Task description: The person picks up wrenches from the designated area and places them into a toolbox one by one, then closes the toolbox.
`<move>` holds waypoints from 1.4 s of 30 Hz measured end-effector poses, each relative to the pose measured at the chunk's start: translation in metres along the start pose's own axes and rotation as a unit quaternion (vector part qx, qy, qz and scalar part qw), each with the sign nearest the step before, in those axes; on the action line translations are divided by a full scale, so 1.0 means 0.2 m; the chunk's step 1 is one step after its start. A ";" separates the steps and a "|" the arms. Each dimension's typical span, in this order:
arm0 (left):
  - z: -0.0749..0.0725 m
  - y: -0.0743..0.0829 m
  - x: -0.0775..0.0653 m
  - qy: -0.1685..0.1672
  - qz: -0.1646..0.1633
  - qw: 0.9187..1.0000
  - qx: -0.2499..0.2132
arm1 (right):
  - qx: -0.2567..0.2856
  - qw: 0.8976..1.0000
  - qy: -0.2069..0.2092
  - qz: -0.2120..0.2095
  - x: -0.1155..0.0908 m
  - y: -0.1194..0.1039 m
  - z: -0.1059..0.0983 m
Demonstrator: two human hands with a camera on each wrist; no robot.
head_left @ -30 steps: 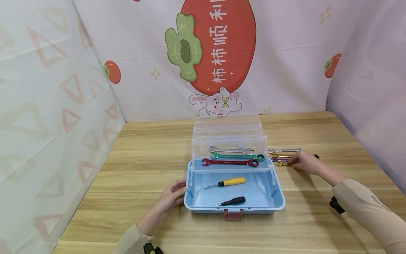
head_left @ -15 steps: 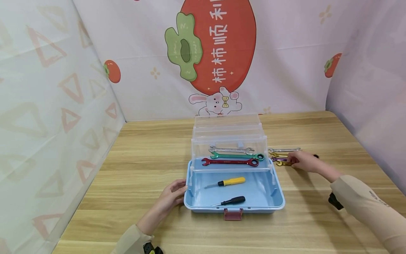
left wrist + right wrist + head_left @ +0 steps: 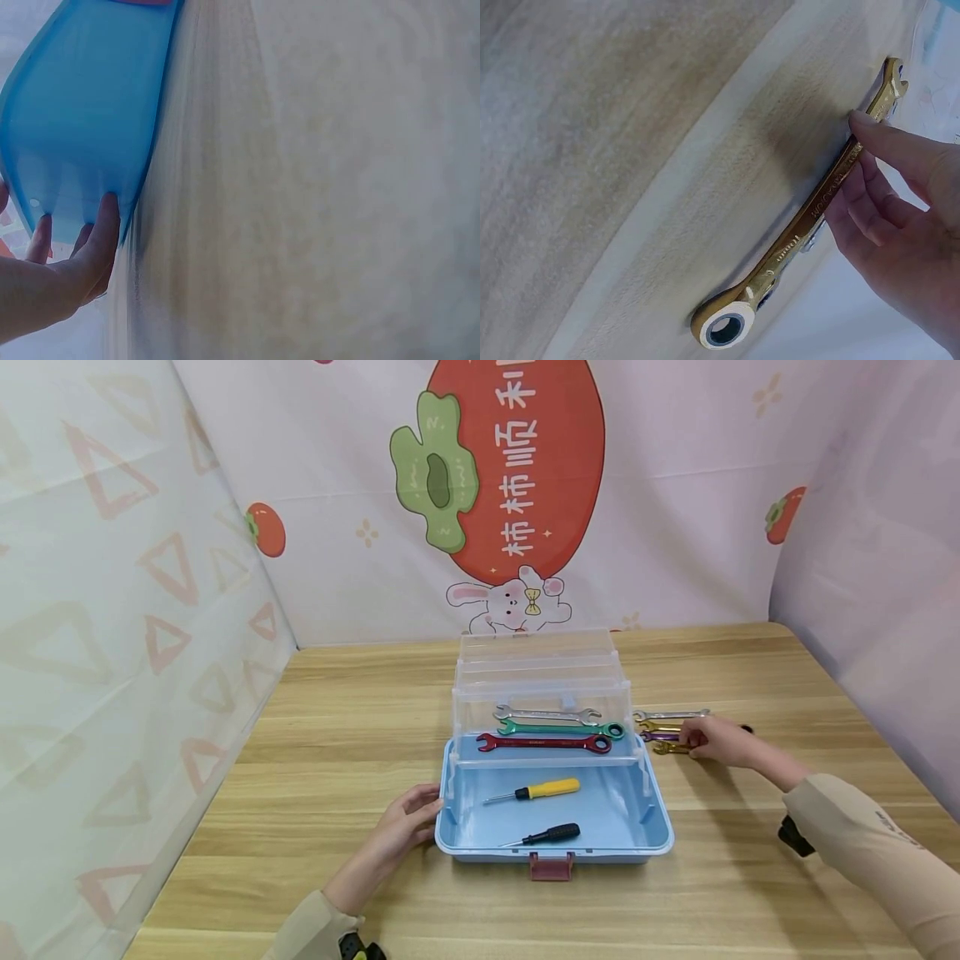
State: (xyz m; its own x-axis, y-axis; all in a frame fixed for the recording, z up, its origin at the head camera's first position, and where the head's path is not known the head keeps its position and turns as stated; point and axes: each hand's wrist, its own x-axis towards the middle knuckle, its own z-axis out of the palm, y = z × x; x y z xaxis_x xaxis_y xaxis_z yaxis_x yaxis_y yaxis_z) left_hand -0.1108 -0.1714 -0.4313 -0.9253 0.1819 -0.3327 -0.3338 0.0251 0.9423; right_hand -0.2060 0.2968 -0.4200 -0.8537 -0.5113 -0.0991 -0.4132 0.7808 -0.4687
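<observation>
Wrench [image 3: 817, 201], gold metal, ring-ended: pinched between right hand's [image 3: 904, 236] fingers; likely grasping step; lift would need steadiness. Toolbox [image 3: 82, 112], blue plastic: against left hand's [image 3: 71, 277] extended fingers.

The open plastic toolbox [image 3: 622, 853] is coloured light blue, its front latch [image 3: 551, 867] maroon. Inside it are seen a red metal wrench [image 3: 545, 743], a green metal wrench [image 3: 561, 728], a silver metal wrench [image 3: 546, 715], a yellow-handled screwdriver [image 3: 551, 788] and a black-handled screwdriver [image 3: 555, 834]. To its right are shown a slim silver wrench [image 3: 671, 716], a purple wrench [image 3: 660, 737], a gold wrench [image 3: 662, 727] and a ring-ended gold metal wrench [image 3: 810, 206]. Beneath it, the wooden tabletop [image 3: 337, 718] is streaked tan. Behind it, the white cloth backdrop [image 3: 675, 543] is printed with orange-red persimmons [image 3: 555, 468].
</observation>
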 end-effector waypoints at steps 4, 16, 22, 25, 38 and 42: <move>0.00 0.00 0.00 -0.003 0.000 1.000 0.000 | 0.019 1.000 0.009 -0.006 -0.01 0.00 0.00; -0.01 -0.01 0.00 -0.005 -0.001 1.000 0.001 | 0.037 0.999 0.032 -0.001 -0.03 0.01 0.02; -0.01 -0.01 0.00 -0.005 0.002 1.000 -0.002 | 0.036 0.999 0.037 -0.002 -0.03 0.00 0.02; -0.01 -0.01 0.00 -0.004 0.002 1.000 -0.002 | 0.039 0.999 0.034 -0.001 -0.03 0.00 0.02; -0.01 -0.01 0.01 -0.005 -0.004 1.000 0.006 | 0.038 0.999 0.011 0.004 -0.03 -0.01 0.00; -0.01 -0.01 0.00 -0.002 -0.002 1.000 0.001 | 0.032 0.999 0.010 0.002 -0.03 -0.01 -0.01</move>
State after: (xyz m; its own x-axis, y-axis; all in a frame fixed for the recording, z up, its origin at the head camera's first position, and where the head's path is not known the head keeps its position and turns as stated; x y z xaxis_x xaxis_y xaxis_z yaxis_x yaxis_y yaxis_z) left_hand -0.1113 -0.1723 -0.4333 -0.9231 0.1850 -0.3371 -0.3378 0.0288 0.9408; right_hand -0.2010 0.2991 -0.4169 -0.8618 -0.5001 -0.0843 -0.3888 0.7582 -0.5233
